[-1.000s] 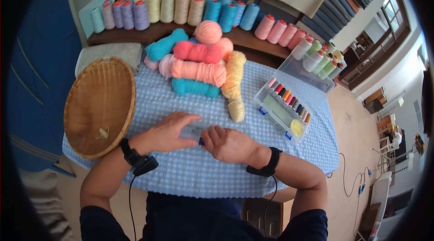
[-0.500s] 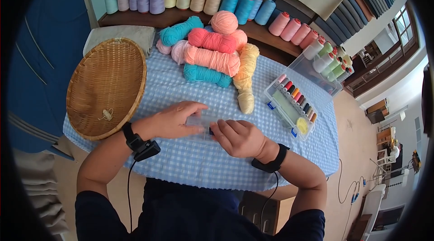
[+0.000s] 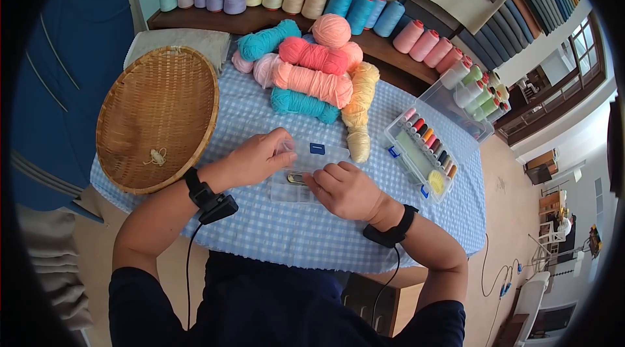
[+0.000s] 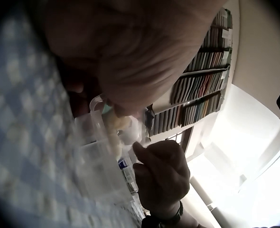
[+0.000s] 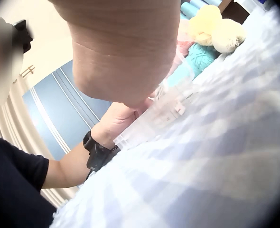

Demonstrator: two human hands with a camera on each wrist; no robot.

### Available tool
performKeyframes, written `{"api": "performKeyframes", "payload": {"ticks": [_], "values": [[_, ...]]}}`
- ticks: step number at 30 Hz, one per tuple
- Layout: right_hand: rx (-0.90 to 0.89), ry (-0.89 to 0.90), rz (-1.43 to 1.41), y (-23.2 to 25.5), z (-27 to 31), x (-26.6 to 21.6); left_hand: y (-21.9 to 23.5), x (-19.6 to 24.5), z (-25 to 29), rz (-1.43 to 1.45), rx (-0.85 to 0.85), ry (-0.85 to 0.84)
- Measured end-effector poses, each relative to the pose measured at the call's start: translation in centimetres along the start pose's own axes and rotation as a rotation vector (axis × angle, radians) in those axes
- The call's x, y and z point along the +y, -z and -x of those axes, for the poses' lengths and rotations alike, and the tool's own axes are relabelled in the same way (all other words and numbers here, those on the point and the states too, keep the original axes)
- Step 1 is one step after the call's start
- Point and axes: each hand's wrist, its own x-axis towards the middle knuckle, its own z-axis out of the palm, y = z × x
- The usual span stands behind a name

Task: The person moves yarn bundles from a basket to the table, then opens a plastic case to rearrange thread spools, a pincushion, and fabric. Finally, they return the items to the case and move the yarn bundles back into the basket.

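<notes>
Clear box [image 3: 281, 196] lay open on the checked cloth [image 3: 250, 223], hinge apparently on its far side; its lid [image 3: 336, 155], w/ a blue tab [image 3: 317, 148], spread beyond the base. A small shiny piece [image 3: 296, 178] showed in the box's far part; exact ID unclear, poss. metal.

L hand [image 3: 252, 161] was at the lid's L end, thumb & fingertips bent round the edge, grasping it. R hand [image 3: 346, 192] was over the box's R end, fingers curled in, tips right by the shiny piece. Couldn't tell if they pinched it, the box wall or nothing; L wrist view only showed them bent, thumb against index.

Other stuff, rel. to box: yarn pile [image 3: 312, 80] beyond it, pale-yellow skein [image 3: 359, 143] just past the lid's R end; basket [image 3: 156, 112] to its L; thread case [image 3: 405, 159] to its R, also open.

Risks, IMO: box looked light, so a tug on the lid w/ the base unheld could've tipped it & spilled bits. If L fingers slipped, lid might've flopped onto R fingertips. Cloth looked loose, so pressing sideways could've rucked it & slid the box. Shiny piece, prob. slick & small, might've dropped from a weak pinch. Lid shoved farther out could've nudged the skein.
</notes>
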Motion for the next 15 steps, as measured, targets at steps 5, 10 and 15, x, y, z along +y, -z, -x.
{"api": "performKeyframes", "payload": {"ticks": [5, 10, 15], "values": [[-0.269, -0.095, -0.367, -0.2, -2.5, 0.6, -0.3, -0.5, 0.0, -0.087, 0.018, -0.051], [-0.291, -0.107, -0.389, -0.6, -3.6, 0.7, 0.1, -0.6, 0.0, -0.085, -0.035, 0.005], [-0.323, -0.126, -0.406, 0.2, -3.9, 0.9, -0.4, -1.4, 0.0, -0.147, 0.004, -0.098]]}}
